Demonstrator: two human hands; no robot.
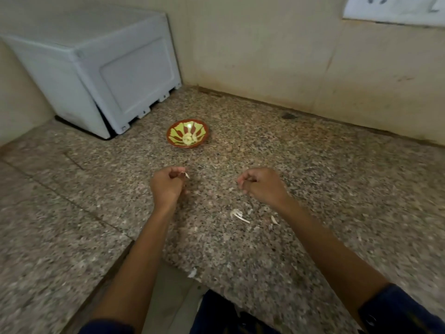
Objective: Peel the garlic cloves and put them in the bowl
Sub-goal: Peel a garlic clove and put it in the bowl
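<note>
A small red and yellow patterned bowl (178,134) stands on the granite counter (313,169), with pale peeled garlic cloves (189,139) lying in its middle. My left hand (167,186) hovers in front of the bowl, fingers curled, pinching a small pale garlic clove (186,175) at its fingertips. My right hand (261,185) is apart to the right, fingers curled; whether it holds anything I cannot tell. Loose white garlic peels (238,215) lie on the counter below my right hand.
A white plastic box (96,68) stands at the back left corner against the tiled wall (265,44). The counter's front edge has a notch near my body, with a peel scrap (192,273) at its rim.
</note>
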